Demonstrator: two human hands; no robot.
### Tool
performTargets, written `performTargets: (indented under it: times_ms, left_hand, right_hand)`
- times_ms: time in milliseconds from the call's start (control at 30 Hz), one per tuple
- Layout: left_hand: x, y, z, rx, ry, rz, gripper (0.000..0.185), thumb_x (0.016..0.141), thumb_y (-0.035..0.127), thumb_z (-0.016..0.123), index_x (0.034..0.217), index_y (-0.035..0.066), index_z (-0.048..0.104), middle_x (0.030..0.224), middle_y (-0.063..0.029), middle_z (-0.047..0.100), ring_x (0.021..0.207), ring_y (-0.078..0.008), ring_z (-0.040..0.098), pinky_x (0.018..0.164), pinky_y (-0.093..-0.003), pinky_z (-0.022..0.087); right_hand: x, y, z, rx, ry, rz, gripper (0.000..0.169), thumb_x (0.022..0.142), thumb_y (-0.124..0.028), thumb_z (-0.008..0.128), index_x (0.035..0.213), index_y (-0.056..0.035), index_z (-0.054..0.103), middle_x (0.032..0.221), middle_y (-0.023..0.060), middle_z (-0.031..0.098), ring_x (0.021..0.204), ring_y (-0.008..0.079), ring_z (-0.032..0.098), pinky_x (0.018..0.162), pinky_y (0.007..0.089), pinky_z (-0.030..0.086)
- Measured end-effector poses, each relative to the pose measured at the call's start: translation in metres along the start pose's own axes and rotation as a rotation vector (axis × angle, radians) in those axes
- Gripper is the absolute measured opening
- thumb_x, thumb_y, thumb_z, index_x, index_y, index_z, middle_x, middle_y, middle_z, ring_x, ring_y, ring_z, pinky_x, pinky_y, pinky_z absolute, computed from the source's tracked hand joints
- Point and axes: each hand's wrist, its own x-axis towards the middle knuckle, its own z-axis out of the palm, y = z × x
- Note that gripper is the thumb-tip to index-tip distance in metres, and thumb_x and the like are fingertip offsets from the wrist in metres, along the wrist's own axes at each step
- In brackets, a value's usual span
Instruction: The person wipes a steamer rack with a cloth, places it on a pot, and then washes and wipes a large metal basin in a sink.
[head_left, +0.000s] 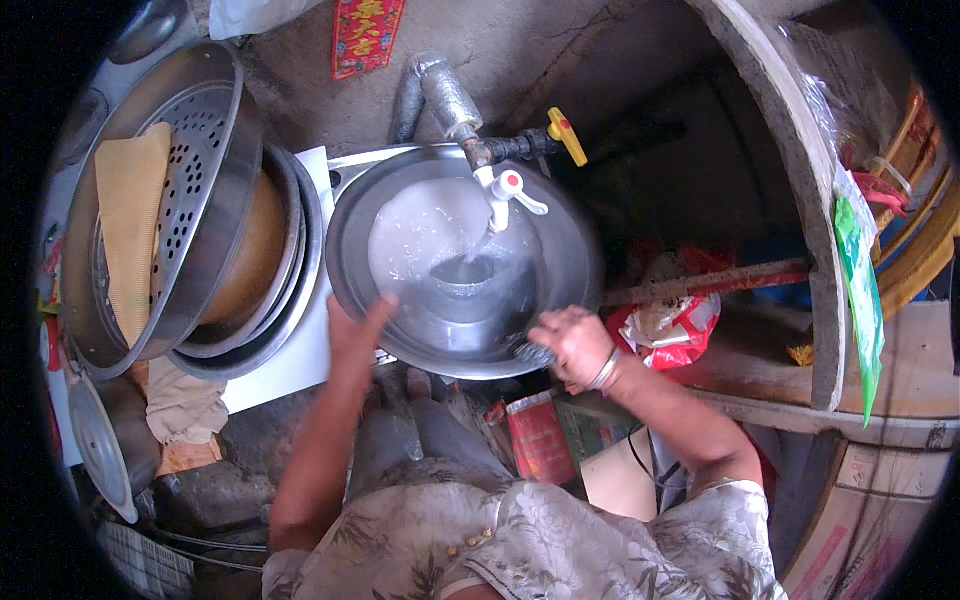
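Observation:
A wide metal basin (349, 247) sits tilted in a steel sink (367, 157), with cloudy water pooled toward its far left side. Water runs into it from a white plastic tap (499, 214) with a red dot. My left hand (352, 330), slightly blurred, holds the basin's near left rim, thumb over the edge and the other fingers mostly hidden. At the near right rim my right hand (574, 345) grips a metal wire scrubber (534, 351) against the basin's inner wall. A bracelet (606, 369) circles the right wrist.
Left of the sink, stacked metal bowls (307, 247) and a perforated steamer pan (191, 150) holding a tan cloth (135, 232) lean over a white board (274, 379). A yellow-handled valve (566, 137) juts out behind the tap. A curved ledge (817, 247) bounds the right side.

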Motion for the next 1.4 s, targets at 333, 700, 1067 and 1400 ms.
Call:
performTargets:
  times_ms: [333, 700, 1067, 1400]
  left_hand:
    - [-0.027, -0.037, 0.008, 0.133, 0.168, 0.162, 0.074, 0.058, 0.001, 0.065, 0.124, -0.004, 0.032, 0.117, -0.015, 0.038, 0.109, -0.0258, 0.043, 0.098, -0.0359, 0.032]
    - [-0.03, -0.006, 0.005, 0.216, 0.078, 0.14, 0.078, 0.06, 0.006, 0.062, 0.128, -0.004, 0.027, 0.114, -0.0183, 0.05, 0.104, -0.0281, 0.052, 0.093, -0.0364, 0.039]
    - [-0.025, -0.025, 0.003, 0.257, 0.076, 0.172, 0.081, 0.058, 0.004, 0.06, 0.13, 0.002, 0.024, 0.115, -0.0143, 0.047, 0.105, -0.0246, 0.049, 0.093, -0.0371, 0.039]
    - [-0.023, -0.028, 0.004, 0.256, 0.072, 0.195, 0.08, 0.059, 0.005, 0.059, 0.13, -0.001, 0.023, 0.119, -0.0182, 0.044, 0.11, -0.0288, 0.046, 0.098, -0.0386, 0.034]
  right_hand:
    - [0.036, -0.035, -0.007, 0.489, -0.406, 0.198, 0.067, 0.086, -0.06, 0.042, 0.118, -0.0031, 0.053, 0.11, 0.0206, 0.057, 0.102, 0.0371, 0.055, 0.089, 0.0432, 0.044]
    - [0.128, 0.163, 0.139, -0.207, -0.297, 0.756, 0.038, 0.084, -0.02, 0.051, 0.119, -0.0053, 0.049, 0.129, 0.019, 0.045, 0.113, 0.0319, 0.05, 0.091, 0.0425, 0.043]
    - [0.279, 0.076, 0.2, 0.473, 0.354, 0.554, 0.046, 0.067, -0.02, 0.067, 0.101, 0.0075, 0.053, 0.101, 0.0279, 0.055, 0.096, 0.0425, 0.053, 0.087, 0.0463, 0.042]
    - [0.147, -0.009, 0.135, 0.501, -0.287, -0.311, 0.032, 0.056, -0.006, 0.065, 0.088, -0.0005, 0.064, 0.091, 0.0195, 0.058, 0.091, 0.0358, 0.055, 0.081, 0.0427, 0.045]
